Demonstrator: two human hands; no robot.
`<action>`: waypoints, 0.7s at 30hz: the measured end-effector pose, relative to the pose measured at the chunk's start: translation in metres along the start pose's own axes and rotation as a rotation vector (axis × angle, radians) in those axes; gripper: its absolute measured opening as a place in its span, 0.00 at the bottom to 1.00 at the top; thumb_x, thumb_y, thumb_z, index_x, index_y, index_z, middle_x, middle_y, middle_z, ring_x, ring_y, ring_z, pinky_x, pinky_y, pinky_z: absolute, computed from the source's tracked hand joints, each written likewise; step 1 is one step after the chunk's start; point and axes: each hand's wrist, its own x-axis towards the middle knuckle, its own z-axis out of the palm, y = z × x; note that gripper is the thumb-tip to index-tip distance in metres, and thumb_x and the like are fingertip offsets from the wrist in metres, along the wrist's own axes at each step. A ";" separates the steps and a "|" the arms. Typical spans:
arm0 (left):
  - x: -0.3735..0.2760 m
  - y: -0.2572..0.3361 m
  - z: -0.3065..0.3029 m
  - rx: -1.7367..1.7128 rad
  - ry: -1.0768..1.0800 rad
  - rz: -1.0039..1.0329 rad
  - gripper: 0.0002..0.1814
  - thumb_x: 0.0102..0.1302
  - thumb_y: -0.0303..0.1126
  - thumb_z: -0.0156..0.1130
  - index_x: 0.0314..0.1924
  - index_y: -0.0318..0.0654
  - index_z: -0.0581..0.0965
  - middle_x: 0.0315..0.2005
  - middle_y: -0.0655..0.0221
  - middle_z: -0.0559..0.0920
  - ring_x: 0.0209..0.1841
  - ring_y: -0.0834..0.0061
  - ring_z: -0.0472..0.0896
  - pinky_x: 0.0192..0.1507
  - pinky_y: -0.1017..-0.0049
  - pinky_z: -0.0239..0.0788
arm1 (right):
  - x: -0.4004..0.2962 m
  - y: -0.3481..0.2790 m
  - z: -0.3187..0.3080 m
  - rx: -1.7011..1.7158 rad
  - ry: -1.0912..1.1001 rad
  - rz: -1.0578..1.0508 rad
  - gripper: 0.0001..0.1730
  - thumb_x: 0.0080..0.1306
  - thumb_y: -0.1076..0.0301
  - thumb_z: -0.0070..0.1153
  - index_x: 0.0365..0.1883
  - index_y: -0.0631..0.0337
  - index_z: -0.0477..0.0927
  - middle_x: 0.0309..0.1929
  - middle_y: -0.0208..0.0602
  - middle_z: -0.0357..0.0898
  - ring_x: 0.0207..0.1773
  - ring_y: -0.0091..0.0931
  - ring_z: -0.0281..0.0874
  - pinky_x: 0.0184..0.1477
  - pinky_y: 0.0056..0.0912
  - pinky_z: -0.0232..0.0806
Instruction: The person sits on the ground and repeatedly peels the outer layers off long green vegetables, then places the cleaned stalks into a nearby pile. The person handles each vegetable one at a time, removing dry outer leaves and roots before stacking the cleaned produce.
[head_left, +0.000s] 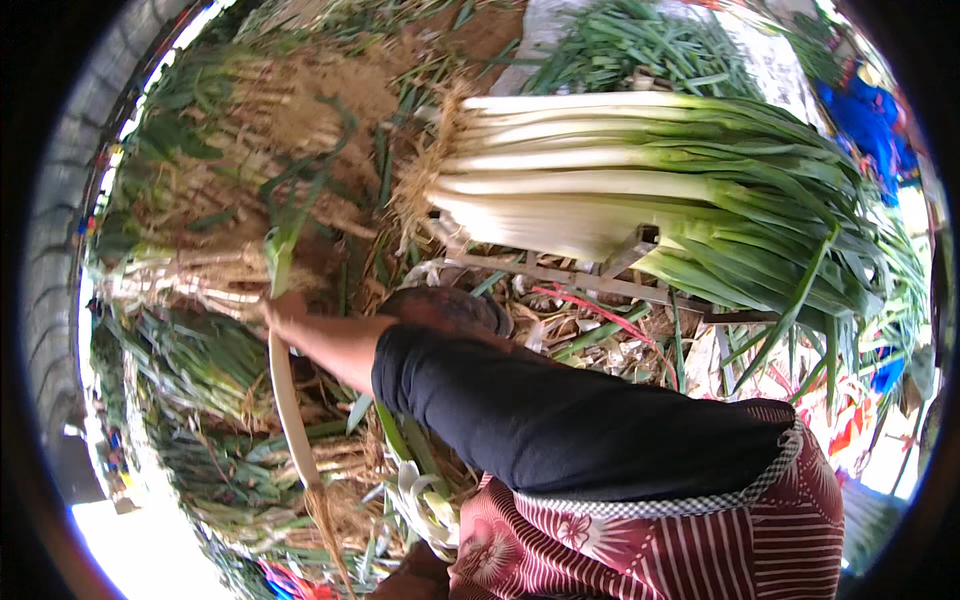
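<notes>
My right hand (285, 313), at the end of a black sleeve, is closed around a single leek (289, 397) at the left of the view. This leek's green leaves rise above the hand and its white shaft hangs below, ending in stringy roots. At the bottom edge a brown, partly cut-off shape seems to be my left hand (416, 576); its fingers cannot be made out. Between the hands lie curled pale leek leaves (424, 502). A large stack of trimmed leeks (570, 180) lies on a metal rack (585, 281), roots to the left.
Piles of untrimmed leeks (202, 352) with soil spread along the left. Cut green leaves (645, 49) are heaped at the top on white sheeting. Red string (607, 319) and dry scraps lie under the rack, near a dark rounded object (450, 307). A patterned apron (645, 547) covers my lap.
</notes>
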 end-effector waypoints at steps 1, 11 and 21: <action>-0.004 -0.012 -0.016 0.208 0.002 -0.094 0.12 0.71 0.31 0.53 0.51 0.37 0.70 0.34 0.65 0.74 0.37 0.73 0.71 0.40 0.73 0.64 | -0.001 0.001 0.002 -0.045 -0.028 0.160 0.23 0.64 0.70 0.65 0.53 0.70 0.72 0.27 0.43 0.77 0.23 0.34 0.79 0.20 0.36 0.73; 0.107 -0.014 -0.005 -0.197 0.387 0.615 0.24 0.74 0.34 0.59 0.67 0.37 0.69 0.62 0.54 0.76 0.65 0.61 0.74 0.70 0.59 0.59 | -0.217 0.035 -0.025 -0.191 -0.581 0.606 0.18 0.80 0.59 0.45 0.53 0.68 0.70 0.44 0.48 0.78 0.47 0.40 0.84 0.53 0.48 0.80; 0.117 0.168 -0.027 -0.169 0.664 0.730 0.19 0.74 0.47 0.59 0.34 0.36 0.76 0.18 0.68 0.80 0.22 0.77 0.79 0.28 0.75 0.73 | -0.248 0.044 -0.045 -1.028 -1.220 -0.767 0.38 0.70 0.41 0.59 0.60 0.69 0.70 0.43 0.39 0.79 0.49 0.29 0.79 0.55 0.32 0.74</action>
